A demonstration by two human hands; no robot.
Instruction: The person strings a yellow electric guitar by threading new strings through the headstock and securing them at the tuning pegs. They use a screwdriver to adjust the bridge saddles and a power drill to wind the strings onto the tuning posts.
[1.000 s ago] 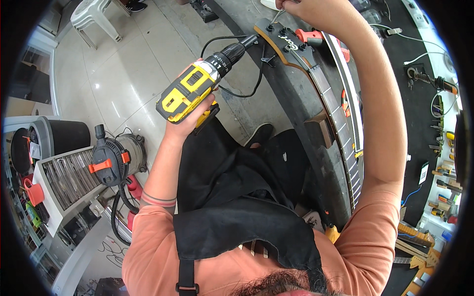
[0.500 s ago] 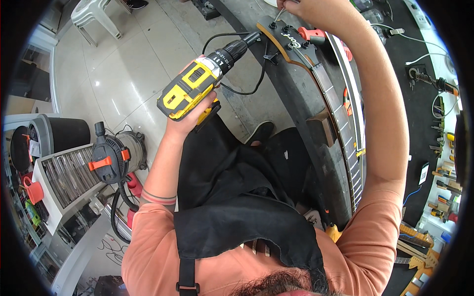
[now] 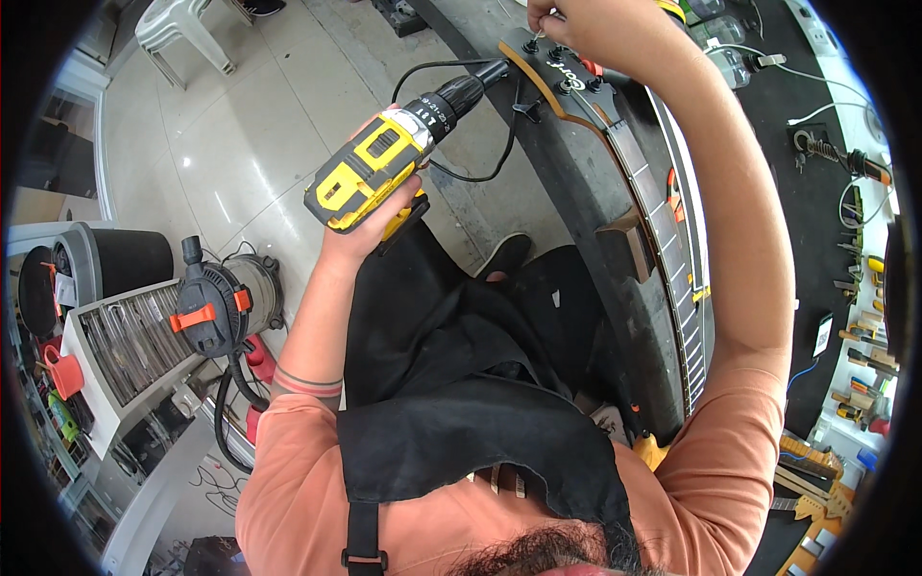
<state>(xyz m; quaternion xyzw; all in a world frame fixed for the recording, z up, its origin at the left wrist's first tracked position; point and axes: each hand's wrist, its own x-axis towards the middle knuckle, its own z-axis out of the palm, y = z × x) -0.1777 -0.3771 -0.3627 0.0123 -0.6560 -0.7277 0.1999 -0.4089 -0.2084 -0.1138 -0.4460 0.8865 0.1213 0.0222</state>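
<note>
My left hand (image 3: pixel 384 216) is wrapped around the grip of a yellow and black cordless drill (image 3: pixel 370 173). The drill's black front end (image 3: pixel 492 73) reaches the left edge of a dark guitar headstock (image 3: pixel 549 75), by a tuning peg. Over the headstock's far end, my right hand (image 3: pixel 557 21) is closed in a pinch on a thin string (image 3: pixel 539 35), most of it hidden by the fingers. Below the fingers stands a tuning post (image 3: pixel 530 46). The fretted neck (image 3: pixel 663 226) runs toward me along the bench, partly behind my right forearm.
A wooden block (image 3: pixel 629 245) sits beside the neck on the dark bench (image 3: pixel 600 197). A black cable (image 3: pixel 499 168) loops by the bench edge. To the right are a soldering iron (image 3: pixel 869 168) and several hand tools. A shop vacuum (image 3: pixel 216 307) and drawer unit stand left.
My right hand has shifted left and closer to the headstock, its forearm now covering most of the red-handled tool. My left hand and the drill have barely moved.
</note>
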